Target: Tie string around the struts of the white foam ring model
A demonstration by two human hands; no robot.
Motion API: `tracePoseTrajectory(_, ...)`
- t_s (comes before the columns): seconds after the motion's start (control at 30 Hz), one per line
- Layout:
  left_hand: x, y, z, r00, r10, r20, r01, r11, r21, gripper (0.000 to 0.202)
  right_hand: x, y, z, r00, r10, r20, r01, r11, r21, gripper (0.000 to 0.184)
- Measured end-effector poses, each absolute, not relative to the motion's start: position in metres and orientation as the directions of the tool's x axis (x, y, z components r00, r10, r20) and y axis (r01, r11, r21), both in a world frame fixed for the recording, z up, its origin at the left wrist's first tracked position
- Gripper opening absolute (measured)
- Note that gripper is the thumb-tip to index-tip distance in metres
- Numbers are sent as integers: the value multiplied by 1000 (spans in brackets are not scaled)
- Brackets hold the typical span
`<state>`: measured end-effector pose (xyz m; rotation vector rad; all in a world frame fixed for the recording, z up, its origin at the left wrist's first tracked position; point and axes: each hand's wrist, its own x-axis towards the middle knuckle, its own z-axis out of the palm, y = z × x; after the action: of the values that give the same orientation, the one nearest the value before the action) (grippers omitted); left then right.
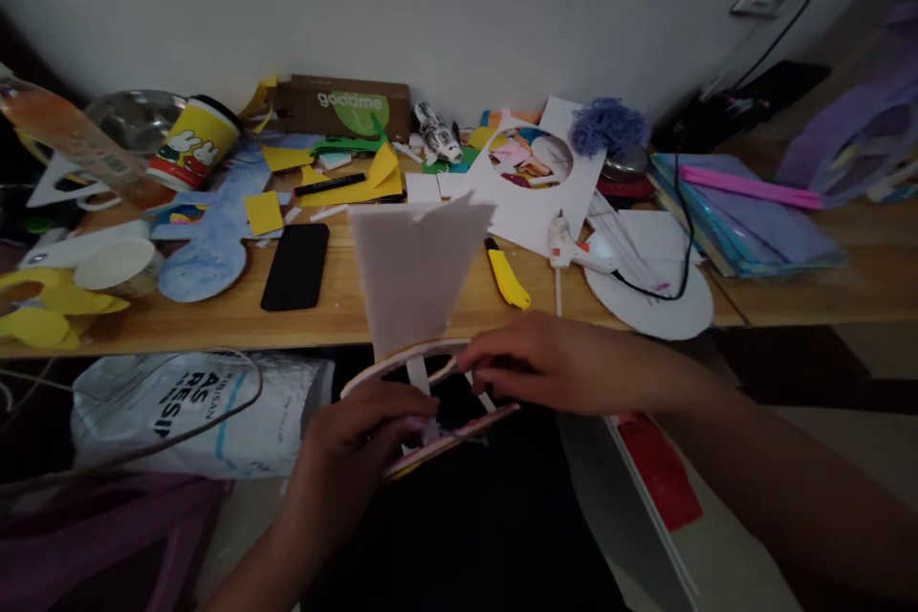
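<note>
Over my lap, just past the table edge, is a craft piece (391, 365) made of two curved board rims joined by narrow white strips. My left hand (373, 435) is closed on its near-left side, the fingertips by some thin purplish material that is blurred. My right hand (531, 363) grips the far rim at the right, fingers curled over it. A white board panel (420, 273) stands up behind the piece; whether it is joined to it I cannot tell. Closest to my right hand on the table lies a yellow utility knife (508, 275).
A white glue gun (579, 249) with a black cord rests on a round white board (670, 306). Left of the panel lies a black phone (295, 268). A tilted yellow cup (193, 145), paper scraps and purple yarn (609, 126) crowd the back. A silver bag (193, 411) sits below the table.
</note>
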<state>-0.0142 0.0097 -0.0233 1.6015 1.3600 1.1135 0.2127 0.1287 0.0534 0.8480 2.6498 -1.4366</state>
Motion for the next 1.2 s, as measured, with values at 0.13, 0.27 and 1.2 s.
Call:
tracePoseTrajectory(0.13,-21,7,-27,62,966,250,283,-258,924,17,198,139,9,-930,201,-308,367,459,-809,34)
tracePoseTrajectory(0.27,-23,5,-26,22,955,297,277,-291,916,11,179,144,-8,-974,55,-220,224,376,-899,27)
tracePoseTrajectory(1.2,-13,-25,-38,-249,963,100,-182,-148,972,20,177,116,-10,-879,185,-439,457,592,-664,26)
